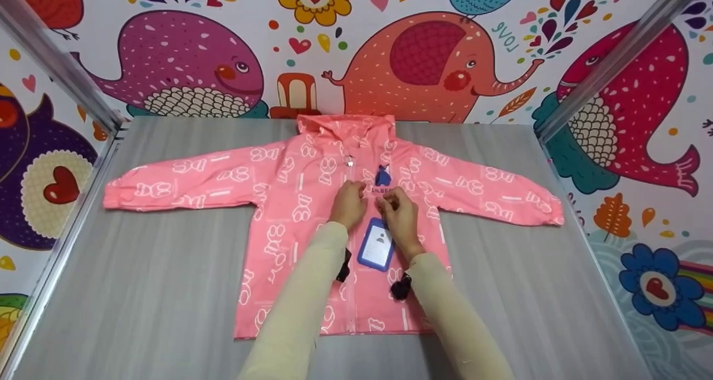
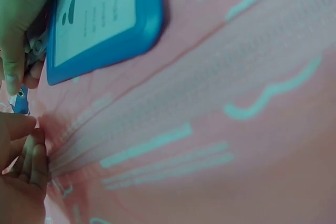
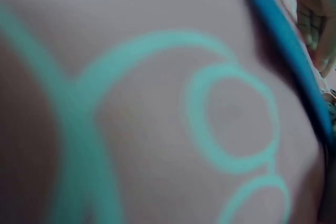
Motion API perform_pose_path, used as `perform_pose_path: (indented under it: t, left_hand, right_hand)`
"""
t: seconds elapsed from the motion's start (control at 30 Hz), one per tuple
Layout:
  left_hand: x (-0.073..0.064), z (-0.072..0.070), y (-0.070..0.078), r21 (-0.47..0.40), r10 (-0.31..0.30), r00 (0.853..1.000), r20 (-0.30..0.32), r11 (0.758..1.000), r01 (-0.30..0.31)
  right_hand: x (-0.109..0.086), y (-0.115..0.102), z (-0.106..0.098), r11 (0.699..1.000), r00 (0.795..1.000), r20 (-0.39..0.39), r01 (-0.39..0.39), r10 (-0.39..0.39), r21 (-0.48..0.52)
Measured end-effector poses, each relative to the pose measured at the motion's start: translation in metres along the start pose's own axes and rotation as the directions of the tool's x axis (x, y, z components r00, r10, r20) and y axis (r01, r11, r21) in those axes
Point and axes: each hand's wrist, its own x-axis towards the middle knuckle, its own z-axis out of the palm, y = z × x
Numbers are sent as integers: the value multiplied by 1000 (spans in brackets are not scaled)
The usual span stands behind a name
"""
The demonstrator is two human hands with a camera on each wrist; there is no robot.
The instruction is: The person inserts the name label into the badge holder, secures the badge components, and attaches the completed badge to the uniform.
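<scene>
A pink child's jacket (image 1: 289, 213) with white outline prints lies spread flat, its front zipper fastened. My left hand (image 1: 350, 204) is at the chest beside the zipper, its curled fingers pinching the fabric, which puckers there in the left wrist view. My right hand (image 1: 400, 215) grips the metal clip (image 2: 37, 45) of an ID badge (image 1: 376, 245) just below the blue chest print (image 1: 382, 176). The blue-framed badge hangs down over the jacket front. In the right wrist view only the badge's blue edge (image 3: 283, 45) shows; the clip's tip is hidden by fingers.
The jacket rests on a grey wood-grain table (image 1: 167, 268). Metal rails (image 1: 61, 51) run along the sides, and walls with cartoon animals (image 1: 423, 62) stand behind and at both sides. Black wrist cameras (image 1: 401, 287) sit under the forearms.
</scene>
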Motion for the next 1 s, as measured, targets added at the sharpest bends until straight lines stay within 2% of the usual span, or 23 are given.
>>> perform_pose_path:
  t: [0.37, 0.67, 0.8, 1.0]
  left_hand:
    - [-3, -1, 0, -18, 13, 1000, 0, 1000, -13]
    - [-4, -2, -1, -17, 17, 1000, -21, 1000, -17]
    - [-4, -1, -1, -23, 5, 1000, -3, 1000, -5]
    - [-4, -1, -1, -27, -6, 1000, 9, 1000, 6]
  right_hand:
    - [-1, -3, -4, 998, 999, 31, -37, 35, 53]
    - [1, -6, -1, 987, 994, 11, -107, 107, 119]
    - [-1, -6, -1, 987, 995, -3, -100, 101, 125]
    - [-3, -3, 0, 995, 998, -22, -52, 54, 91]
